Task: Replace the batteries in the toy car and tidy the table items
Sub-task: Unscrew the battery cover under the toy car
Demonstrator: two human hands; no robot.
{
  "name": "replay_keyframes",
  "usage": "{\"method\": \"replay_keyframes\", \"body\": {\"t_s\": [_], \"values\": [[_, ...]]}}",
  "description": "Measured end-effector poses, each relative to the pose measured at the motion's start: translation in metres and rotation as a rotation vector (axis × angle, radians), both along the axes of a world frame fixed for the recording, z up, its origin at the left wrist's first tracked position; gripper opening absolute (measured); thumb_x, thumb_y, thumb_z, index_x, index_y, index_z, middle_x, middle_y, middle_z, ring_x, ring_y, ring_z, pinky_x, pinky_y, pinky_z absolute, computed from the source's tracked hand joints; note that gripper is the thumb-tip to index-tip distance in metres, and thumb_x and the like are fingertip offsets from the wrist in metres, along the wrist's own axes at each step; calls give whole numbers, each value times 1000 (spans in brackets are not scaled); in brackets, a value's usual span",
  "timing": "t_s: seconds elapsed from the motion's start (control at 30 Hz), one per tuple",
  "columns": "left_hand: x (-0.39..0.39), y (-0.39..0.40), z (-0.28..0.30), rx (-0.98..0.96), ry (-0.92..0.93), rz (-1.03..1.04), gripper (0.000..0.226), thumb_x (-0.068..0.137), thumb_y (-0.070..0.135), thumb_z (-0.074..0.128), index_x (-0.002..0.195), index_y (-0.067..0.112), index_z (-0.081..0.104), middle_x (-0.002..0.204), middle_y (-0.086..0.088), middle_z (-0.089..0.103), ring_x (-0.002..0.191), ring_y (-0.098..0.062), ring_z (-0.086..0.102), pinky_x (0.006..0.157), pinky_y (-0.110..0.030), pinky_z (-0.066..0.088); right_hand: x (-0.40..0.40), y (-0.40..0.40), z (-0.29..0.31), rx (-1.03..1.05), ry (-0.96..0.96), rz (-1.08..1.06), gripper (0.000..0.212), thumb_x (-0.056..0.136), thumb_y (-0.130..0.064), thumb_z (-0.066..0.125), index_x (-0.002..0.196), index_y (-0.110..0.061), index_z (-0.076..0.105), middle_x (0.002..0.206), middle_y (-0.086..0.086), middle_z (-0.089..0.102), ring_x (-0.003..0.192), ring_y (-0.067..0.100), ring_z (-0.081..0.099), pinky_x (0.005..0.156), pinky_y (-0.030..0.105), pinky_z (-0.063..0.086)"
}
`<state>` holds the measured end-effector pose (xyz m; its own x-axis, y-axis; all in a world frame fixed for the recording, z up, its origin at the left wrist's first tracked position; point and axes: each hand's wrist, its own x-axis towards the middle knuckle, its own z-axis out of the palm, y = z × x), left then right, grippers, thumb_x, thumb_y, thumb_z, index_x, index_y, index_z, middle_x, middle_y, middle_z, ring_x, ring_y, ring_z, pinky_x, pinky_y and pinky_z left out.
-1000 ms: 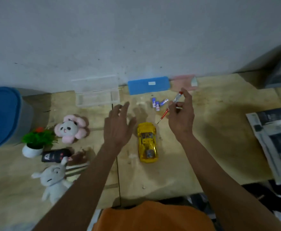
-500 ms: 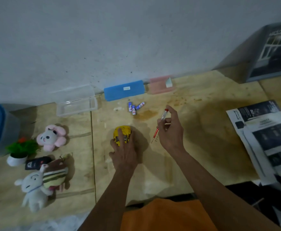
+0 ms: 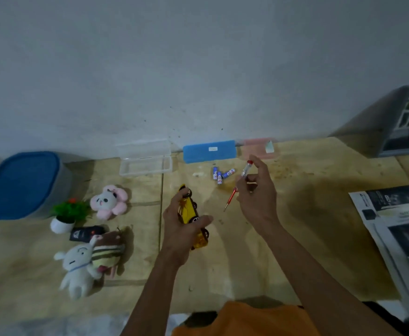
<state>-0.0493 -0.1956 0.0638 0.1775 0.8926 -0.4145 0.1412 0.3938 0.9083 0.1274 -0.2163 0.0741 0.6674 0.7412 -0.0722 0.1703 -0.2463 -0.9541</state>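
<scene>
My left hand (image 3: 179,229) grips the yellow toy car (image 3: 191,212), lifted off the wooden table (image 3: 247,251) and turned on its side so its black wheels face right. My right hand (image 3: 257,200) pinches a small screwdriver (image 3: 237,187) with a clear, red-capped handle and a red shaft, tip pointing down-left toward the car without touching it. Three blue-and-white batteries (image 3: 221,174) lie loose on the table behind the car, near the wall.
Along the wall lie an open clear plastic case (image 3: 145,157), a blue case (image 3: 209,151) and a pink case (image 3: 259,147). At left sit a blue-lidded bin (image 3: 21,185), a small potted plant (image 3: 66,214), a black remote (image 3: 84,234) and three plush toys (image 3: 109,198). Newspaper (image 3: 400,229) lies at right.
My left hand has closed round the car, lifted it from the table and tipped it onto its side. My right hand still holds the screwdriver, a little higher.
</scene>
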Motion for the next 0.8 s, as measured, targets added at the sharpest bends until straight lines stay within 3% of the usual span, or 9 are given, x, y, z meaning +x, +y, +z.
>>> {"method": "replay_keyframes", "body": {"t_s": [0.07,0.17,0.23,0.37,0.43,0.53,0.63,0.7,0.8], "values": [[-12,3,10,14,-130,28,76,74,-6,79,126,46,59,121,-4,61,103,-30,64,81,-52,61,-11,0,12,23,2,19,46,97,-23,62,135,-43,44,95,1,68,83,13,68,76,45,62],[-28,7,22,68,-222,30,73,82,-13,64,132,39,57,113,18,68,102,-13,66,78,-36,62,-27,-2,31,69,1,41,46,96,-23,64,134,-42,46,95,2,69,85,16,70,77,49,61],[-40,7,23,78,-240,26,70,81,-10,61,134,35,58,124,13,64,112,-16,63,84,-35,60,-39,-6,43,87,-5,50,45,96,-23,65,135,-37,47,94,2,69,86,17,70,77,50,61],[-56,0,20,-31,-294,1,71,69,7,60,132,40,63,132,4,66,122,-30,60,102,-54,52,-61,-19,59,94,-42,75,46,97,-23,64,138,-33,46,90,-2,67,81,12,71,77,49,61],[-62,-6,15,-95,-331,-29,66,75,5,56,129,41,65,136,-3,64,124,-35,60,104,-60,48,-69,-26,61,69,-59,75,47,97,-21,64,139,-34,46,89,-5,67,82,11,71,77,48,61],[-70,-12,10,-161,-360,-85,62,87,-2,47,128,40,66,132,-9,66,117,-41,63,98,-58,53,-79,-36,65,40,-66,47,48,98,-20,63,138,-39,44,88,-12,65,83,10,71,75,46,62],[-75,-21,16,-185,-361,-151,57,82,4,62,127,39,64,128,-12,67,111,-41,65,82,-48,58,-87,-43,71,57,-27,49,49,99,-17,60,141,-35,43,91,-6,64,78,11,73,64,42,64],[-78,-26,21,-147,-357,-212,73,66,4,77,127,41,61,129,-12,65,113,-39,64,82,-44,59,-90,-43,74,87,36,61,50,100,-16,58,143,-33,40,97,0,64,77,15,75,59,40,63],[-79,-26,27,-80,-380,-279,94,57,-11,77,131,43,56,131,-13,61,114,-41,63,86,-47,59,-89,-37,80,117,115,89,61,97,-9,63,144,-36,36,107,8,63,79,18,75,61,38,63]]}}
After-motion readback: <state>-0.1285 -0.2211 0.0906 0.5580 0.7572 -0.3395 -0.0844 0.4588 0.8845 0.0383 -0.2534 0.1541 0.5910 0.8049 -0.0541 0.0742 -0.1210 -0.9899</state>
